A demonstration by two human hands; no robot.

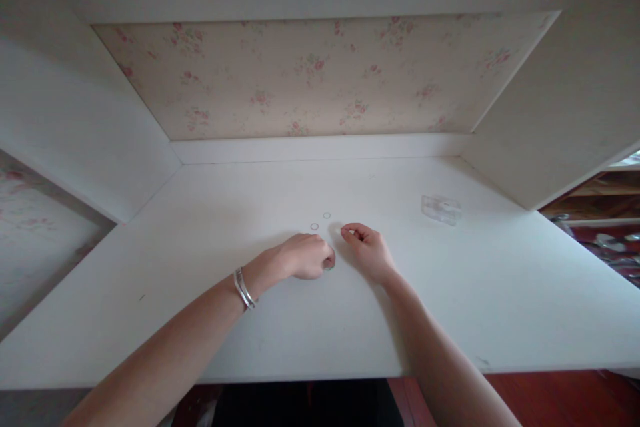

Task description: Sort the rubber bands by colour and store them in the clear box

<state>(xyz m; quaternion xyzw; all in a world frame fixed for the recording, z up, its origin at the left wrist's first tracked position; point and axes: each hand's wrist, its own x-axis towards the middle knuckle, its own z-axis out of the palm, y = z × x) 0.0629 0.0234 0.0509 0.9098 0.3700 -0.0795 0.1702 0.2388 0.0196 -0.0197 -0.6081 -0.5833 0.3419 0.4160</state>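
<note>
My left hand [310,255], with silver bangles [245,288] at the wrist, is low over the white tabletop, its fingers curled and closed. At its fingertips shows a thin green curved thing [330,269], mostly hidden by the fingers. My right hand [367,250] is just to the right, thumb and forefinger pinched together; whatever is between them is too small to make out. Beyond the left hand lie two thin rings, a darker ring [315,222] and a paler ring [327,212], flat and apart from each other.
A clear plastic box [441,209] sits at the right on the white tabletop [280,327]. A thin dark sliver [142,297] lies at the left. White side panels [530,100] and a low back ledge [320,150] enclose the table's far part.
</note>
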